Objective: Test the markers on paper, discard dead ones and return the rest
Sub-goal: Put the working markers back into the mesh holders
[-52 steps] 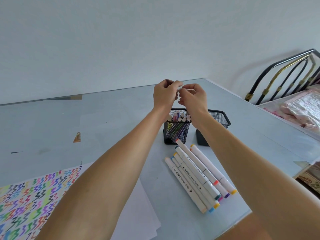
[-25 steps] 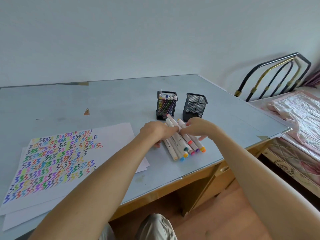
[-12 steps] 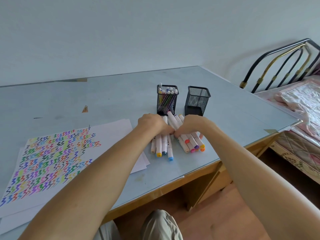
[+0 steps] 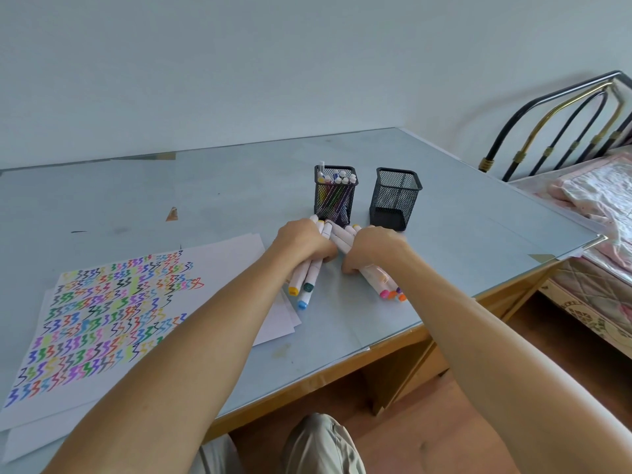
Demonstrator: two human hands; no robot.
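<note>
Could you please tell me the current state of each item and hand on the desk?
Left hand: gripping a bunch of markers.
Right hand: gripping another bunch.
Left mesh cup: upright, full of pens.
Right mesh cup: upright, looks empty.
Paper: flat, covered in coloured squiggles.

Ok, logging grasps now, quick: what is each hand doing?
Left hand: curled round a bundle of white markers.
Right hand: curled round a second marker bundle.
</note>
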